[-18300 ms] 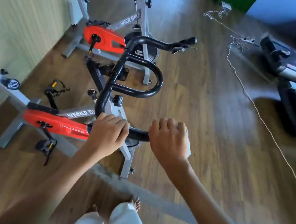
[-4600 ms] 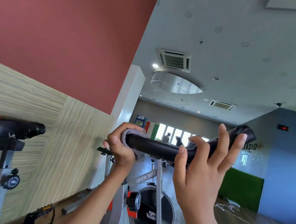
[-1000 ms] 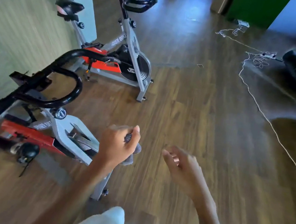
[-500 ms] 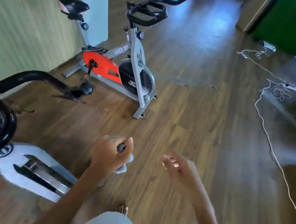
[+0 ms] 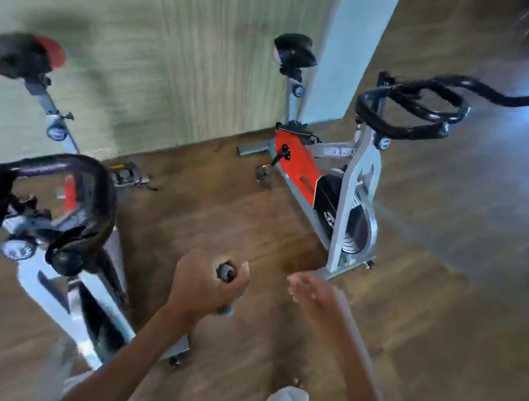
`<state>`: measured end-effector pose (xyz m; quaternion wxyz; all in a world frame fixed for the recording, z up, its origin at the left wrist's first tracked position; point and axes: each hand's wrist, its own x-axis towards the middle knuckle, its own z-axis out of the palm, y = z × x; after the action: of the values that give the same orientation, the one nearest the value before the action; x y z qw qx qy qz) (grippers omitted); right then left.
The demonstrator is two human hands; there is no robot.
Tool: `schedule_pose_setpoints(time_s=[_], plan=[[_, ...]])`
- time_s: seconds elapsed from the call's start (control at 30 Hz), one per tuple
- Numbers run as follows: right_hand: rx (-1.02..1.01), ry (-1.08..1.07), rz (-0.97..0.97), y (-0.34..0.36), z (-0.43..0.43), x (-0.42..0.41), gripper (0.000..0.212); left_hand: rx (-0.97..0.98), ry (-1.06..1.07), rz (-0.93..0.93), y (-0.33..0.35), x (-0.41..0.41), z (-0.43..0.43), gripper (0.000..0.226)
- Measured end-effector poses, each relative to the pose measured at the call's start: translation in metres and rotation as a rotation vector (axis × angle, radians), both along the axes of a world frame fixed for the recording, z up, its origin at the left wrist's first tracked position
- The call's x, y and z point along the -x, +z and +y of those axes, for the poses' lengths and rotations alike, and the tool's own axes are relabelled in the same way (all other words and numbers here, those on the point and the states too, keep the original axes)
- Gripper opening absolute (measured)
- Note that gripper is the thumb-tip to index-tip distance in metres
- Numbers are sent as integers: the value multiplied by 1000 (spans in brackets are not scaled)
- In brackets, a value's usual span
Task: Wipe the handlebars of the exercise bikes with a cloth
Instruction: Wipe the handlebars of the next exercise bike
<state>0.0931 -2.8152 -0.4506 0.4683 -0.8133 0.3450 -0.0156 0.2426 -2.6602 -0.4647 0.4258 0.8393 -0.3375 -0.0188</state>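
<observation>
A: What's closest?

B: The left hand [image 5: 204, 284] is fisted round the grey cloth [image 5: 226, 272], mid-air; the right hand [image 5: 309, 290] is loosely open and holds nothing.

A: Progress?

B: Neither hand touches a bike. The near handlebar [image 5: 88, 169] is just left; the far handlebar [image 5: 409, 109], probably next, runs lengthwise rightward, tips toward the open floor.

Near bike [image 5: 43, 234] left, far bike [image 5: 345, 185] ahead.
</observation>
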Motion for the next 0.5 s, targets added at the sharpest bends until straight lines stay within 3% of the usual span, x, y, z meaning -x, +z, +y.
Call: schedule_pose_setpoints(time_s=[0.2, 0.43, 0.5], plan=[[-31, 443, -51, 9, -84, -101, 28, -10, 480, -5, 7, -11, -45, 40], [-76, 933, -130, 15, -77, -216, 38, 83, 916, -51, 19, -33, -49, 37], [-98, 1058, -163, 11, -63, -248, 29, 78, 1032, -67, 15, -42, -43, 40]])
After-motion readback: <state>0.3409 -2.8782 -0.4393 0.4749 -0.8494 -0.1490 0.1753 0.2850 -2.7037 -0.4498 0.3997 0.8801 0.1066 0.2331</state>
